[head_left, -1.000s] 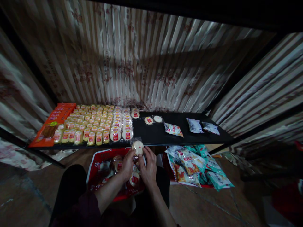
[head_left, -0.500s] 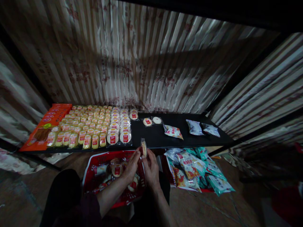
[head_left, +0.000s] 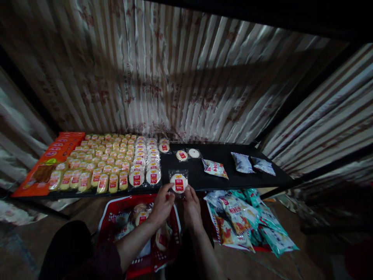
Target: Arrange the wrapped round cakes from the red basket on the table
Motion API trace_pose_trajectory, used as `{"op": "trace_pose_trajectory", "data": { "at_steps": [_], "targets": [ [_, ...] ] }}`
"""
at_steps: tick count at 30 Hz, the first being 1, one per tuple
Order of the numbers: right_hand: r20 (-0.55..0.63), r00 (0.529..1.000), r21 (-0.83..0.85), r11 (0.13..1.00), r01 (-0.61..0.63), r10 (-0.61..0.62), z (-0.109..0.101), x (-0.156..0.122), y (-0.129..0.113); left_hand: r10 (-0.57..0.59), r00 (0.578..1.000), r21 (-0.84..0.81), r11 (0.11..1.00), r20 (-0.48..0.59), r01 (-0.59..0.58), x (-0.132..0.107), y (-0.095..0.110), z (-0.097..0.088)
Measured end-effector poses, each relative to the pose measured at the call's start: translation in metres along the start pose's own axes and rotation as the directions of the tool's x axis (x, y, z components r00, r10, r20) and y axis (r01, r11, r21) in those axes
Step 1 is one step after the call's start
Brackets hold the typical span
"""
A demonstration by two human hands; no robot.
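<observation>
Between my two hands is a round white rice cracker in a clear wrapper with a red label point(head_left: 178, 183), its label facing up at me. My left hand point(head_left: 162, 205) pinches its left edge, and my right hand point(head_left: 192, 206) grips the right edge. It is held at the front edge of the black shelf point(head_left: 198, 179). To its left on the shelf stand rows of the same wrapped crackers point(head_left: 153, 175). Below my left forearm, a red basket point(head_left: 109, 212) contains more wrapped crackers point(head_left: 161, 237).
Yellow wrapped snacks point(head_left: 103, 182) and orange packets point(head_left: 56, 153) fill the shelf's left side. Loose crackers point(head_left: 182, 155), a snack bag point(head_left: 215, 168) and silvery bags point(head_left: 242, 162) lie toward the right. A second basket below holds white and green bags point(head_left: 237, 210). A patterned curtain point(head_left: 180, 77) hangs behind.
The wrapped cracker has turned from edge-on to face-on, with its label now showing. My hands have moved slightly apart, one to each side of it. The view has shifted a little.
</observation>
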State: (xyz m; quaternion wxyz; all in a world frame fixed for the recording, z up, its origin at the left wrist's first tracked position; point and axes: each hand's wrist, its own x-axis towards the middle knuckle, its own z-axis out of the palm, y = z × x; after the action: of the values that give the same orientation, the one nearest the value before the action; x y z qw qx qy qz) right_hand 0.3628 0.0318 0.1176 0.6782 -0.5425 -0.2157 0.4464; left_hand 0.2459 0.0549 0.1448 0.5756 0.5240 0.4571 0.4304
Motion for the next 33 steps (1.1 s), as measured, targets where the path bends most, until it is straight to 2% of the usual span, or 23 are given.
{"op": "trace_pose_trajectory", "data": {
  "at_steps": [5,15,19,27,33],
  "targets": [
    [-0.002,1.0,-0.013,1.0,0.024,-0.024,0.006,0.029,0.002,0.007,0.999,0.045,0.999,-0.052,-0.005,0.028,0.0,0.005],
    [-0.031,0.996,-0.213,0.974,0.078,-0.086,0.014,0.089,0.013,-0.001,0.998,0.262,0.965,-0.059,0.017,0.067,0.015,0.01],
    [-0.023,0.996,-0.214,0.973,0.084,-0.091,0.023,0.104,0.014,0.01,0.998,0.349,0.937,-0.06,0.011,0.08,0.018,0.013],
    [-0.029,0.995,-0.186,0.978,0.091,-0.098,0.037,0.126,0.011,-0.055,0.997,0.368,0.927,-0.06,0.074,0.101,0.015,0.02],
    [-0.04,0.995,-0.197,0.977,0.084,-0.093,0.045,0.148,0.018,-0.018,0.999,0.458,0.888,-0.048,0.038,0.115,0.019,0.024]
  ]
}}
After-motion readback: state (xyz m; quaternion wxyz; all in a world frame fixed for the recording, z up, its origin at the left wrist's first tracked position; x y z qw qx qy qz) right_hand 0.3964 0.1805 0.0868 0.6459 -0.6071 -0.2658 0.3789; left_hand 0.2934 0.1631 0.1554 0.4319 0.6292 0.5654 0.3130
